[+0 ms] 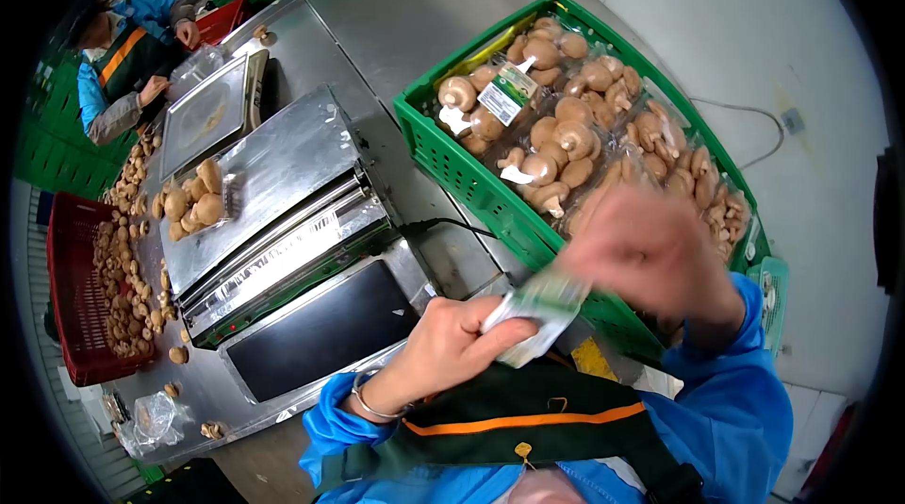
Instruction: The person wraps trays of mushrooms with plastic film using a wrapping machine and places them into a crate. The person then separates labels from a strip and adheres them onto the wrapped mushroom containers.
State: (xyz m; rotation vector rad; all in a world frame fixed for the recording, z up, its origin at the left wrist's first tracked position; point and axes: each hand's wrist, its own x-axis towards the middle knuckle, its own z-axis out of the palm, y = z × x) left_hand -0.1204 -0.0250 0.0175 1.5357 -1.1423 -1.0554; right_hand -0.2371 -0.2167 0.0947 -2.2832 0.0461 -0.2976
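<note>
My left hand [448, 348] is closed on a stack of printed labels [533, 320] in front of my chest, thumb on top. Motion blurs my right hand [646, 240] just beyond the stack, at its far edge, so whether its fingers grip a label cannot be seen. Beneath and behind it stands a green crate [452, 165] filled with wrapped packs of mushrooms [566, 132]. One pack at the crate's far left carries a printed label [504, 94].
Left of the crate sits a wrapping machine [273, 193] with a pack of mushrooms [195, 198] on top. A scale [207, 117], loose mushrooms and a red basket [71, 287] lie farther left. A co-worker [132, 61] works across the table. A cable [443, 223] runs towards the crate.
</note>
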